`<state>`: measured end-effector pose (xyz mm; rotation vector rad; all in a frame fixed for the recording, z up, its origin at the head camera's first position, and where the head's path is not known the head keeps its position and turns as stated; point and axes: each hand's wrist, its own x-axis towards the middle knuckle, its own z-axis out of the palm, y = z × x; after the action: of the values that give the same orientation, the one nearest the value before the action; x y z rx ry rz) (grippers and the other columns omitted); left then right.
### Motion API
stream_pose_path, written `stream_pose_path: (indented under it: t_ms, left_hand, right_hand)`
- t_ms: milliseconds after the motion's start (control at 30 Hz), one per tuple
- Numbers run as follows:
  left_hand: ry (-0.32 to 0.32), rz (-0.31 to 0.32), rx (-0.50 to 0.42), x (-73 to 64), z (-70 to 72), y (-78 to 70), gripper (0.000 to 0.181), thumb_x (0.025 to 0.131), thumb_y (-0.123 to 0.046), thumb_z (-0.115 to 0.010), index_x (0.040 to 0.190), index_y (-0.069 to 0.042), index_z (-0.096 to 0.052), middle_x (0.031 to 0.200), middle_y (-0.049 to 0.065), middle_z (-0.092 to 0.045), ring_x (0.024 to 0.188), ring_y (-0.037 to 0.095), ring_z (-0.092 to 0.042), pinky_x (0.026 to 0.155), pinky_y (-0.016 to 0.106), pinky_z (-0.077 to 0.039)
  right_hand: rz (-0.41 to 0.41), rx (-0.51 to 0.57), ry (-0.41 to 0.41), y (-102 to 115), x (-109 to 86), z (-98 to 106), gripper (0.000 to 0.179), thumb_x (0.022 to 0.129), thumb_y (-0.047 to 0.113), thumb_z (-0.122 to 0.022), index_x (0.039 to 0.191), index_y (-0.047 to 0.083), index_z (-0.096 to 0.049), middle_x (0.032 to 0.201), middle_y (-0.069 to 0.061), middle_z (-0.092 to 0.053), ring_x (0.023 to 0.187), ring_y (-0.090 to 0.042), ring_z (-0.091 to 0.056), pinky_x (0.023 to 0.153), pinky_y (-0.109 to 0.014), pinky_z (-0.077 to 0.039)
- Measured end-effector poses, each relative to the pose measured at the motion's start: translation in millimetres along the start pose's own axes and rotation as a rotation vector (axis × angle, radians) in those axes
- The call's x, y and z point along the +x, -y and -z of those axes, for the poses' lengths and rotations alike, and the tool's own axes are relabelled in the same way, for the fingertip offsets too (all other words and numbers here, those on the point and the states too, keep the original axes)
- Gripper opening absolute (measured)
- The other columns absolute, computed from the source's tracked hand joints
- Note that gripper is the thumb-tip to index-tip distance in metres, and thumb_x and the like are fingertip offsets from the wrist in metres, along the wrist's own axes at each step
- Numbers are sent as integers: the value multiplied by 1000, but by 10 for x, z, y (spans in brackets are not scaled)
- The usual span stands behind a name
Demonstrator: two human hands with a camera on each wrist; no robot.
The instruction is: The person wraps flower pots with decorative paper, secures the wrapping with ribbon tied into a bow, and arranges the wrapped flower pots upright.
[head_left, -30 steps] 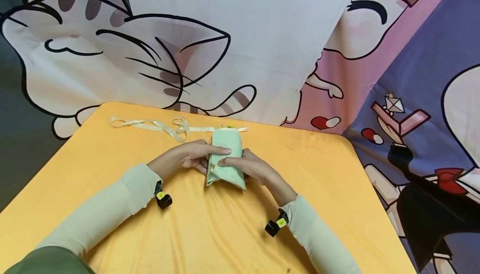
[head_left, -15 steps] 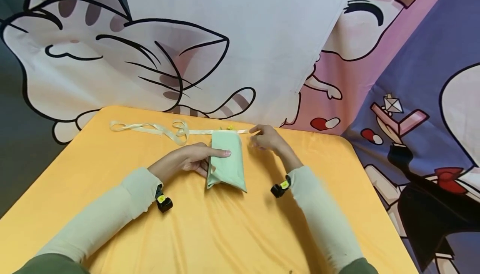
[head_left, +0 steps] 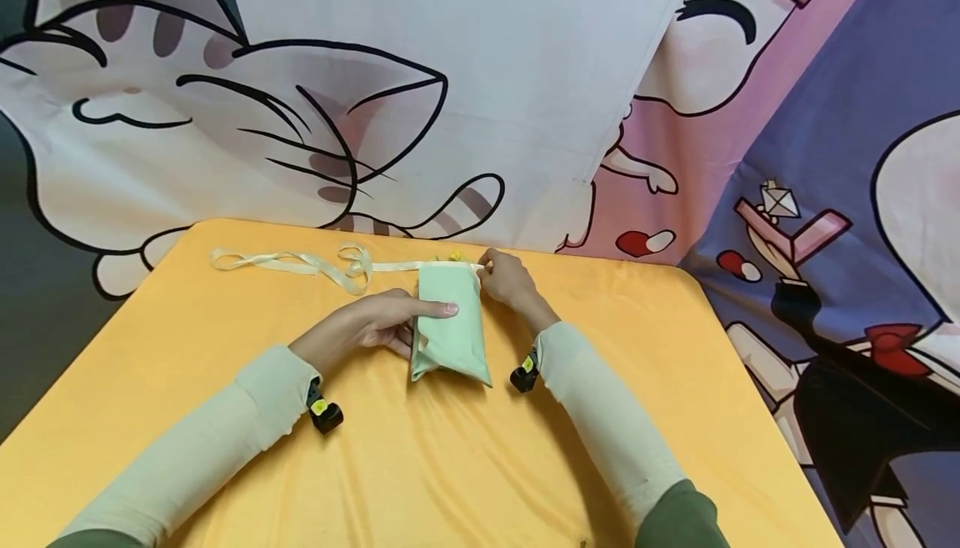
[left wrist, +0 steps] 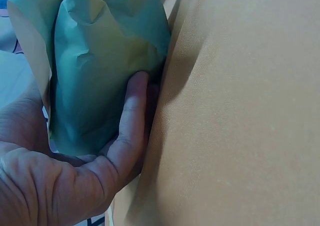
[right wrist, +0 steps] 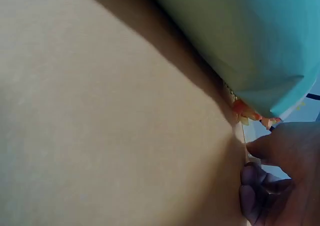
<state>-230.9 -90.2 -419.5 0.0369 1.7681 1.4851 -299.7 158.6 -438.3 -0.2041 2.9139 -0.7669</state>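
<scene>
A bundle wrapped in mint-green paper [head_left: 452, 339] lies on the yellow-covered table. My left hand [head_left: 386, 319] grips its left side, thumb on top and fingers beneath; the left wrist view shows the folded paper end [left wrist: 95, 75] against those fingers. A pale cream ribbon [head_left: 397, 266] runs behind the bundle's far end. At the bundle's far right corner, my right hand [head_left: 512, 279] pinches the ribbon's short end between thumb and fingers. Small yellow and orange flowers [right wrist: 245, 110] peek out from the far end of the paper.
The ribbon's long part lies in loose loops to the left on the yellow cloth [head_left: 360, 465]. Behind the table's far edge hangs a white curtain [head_left: 487, 72] printed with a cartoon cat. A purple and pink printed cloth [head_left: 795, 139] hangs at the right.
My right hand has let go of the bundle's right side, moved to its far right corner and taken hold of the ribbon's end. The left hand keeps its grip.
</scene>
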Motion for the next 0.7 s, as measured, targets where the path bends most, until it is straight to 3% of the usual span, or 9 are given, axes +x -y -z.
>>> stream_pose_path:
  t_ms: [133, 300, 467, 700]
  left_hand:
    - [-2, 6, -5, -17, 16, 9, 54, 104, -53, -79, 115, 0, -78, 91, 11, -86, 80, 25, -86, 84, 45, -72]
    - [10, 1, -5, -13, 16, 10, 55, 104, -53, -79, 118, 0, -76, 90, 10, -85, 80, 24, -85, 84, 45, -72]
    - [10, -9, -6, -5, 13, 3, 55, 105, -52, -79, 120, 0, -75, 85, 8, -83, 77, 22, -84, 84, 45, -72]
    - [-7, -8, -3, -6, 16, 14, 56, 103, -53, -80, 121, 0, -74, 78, 5, -78, 69, 17, -78, 82, 44, -73]
  right_hand:
    - [43, 54, -36, -49, -38, 49, 24, 117, 21, -61, 128, 6, -77, 121, -15, -81, 99, -27, -71, 90, -42, -61]
    - [80, 127, -49, -184, -136, 288, 23, 115, 19, -65, 121, 2, -79, 117, -18, -79, 96, -27, -69, 86, -37, -58]
    - [69, 165, -48, -466, -252, 645, 25, 116, 20, -64, 126, 0, -76, 121, -23, -77, 100, -38, -79, 82, -34, -60]
    - [-8, 122, -32, -999, -481, 1085, 35, 117, 23, -62, 136, -5, -71, 130, -31, -74, 107, -45, -80, 77, -30, -60]
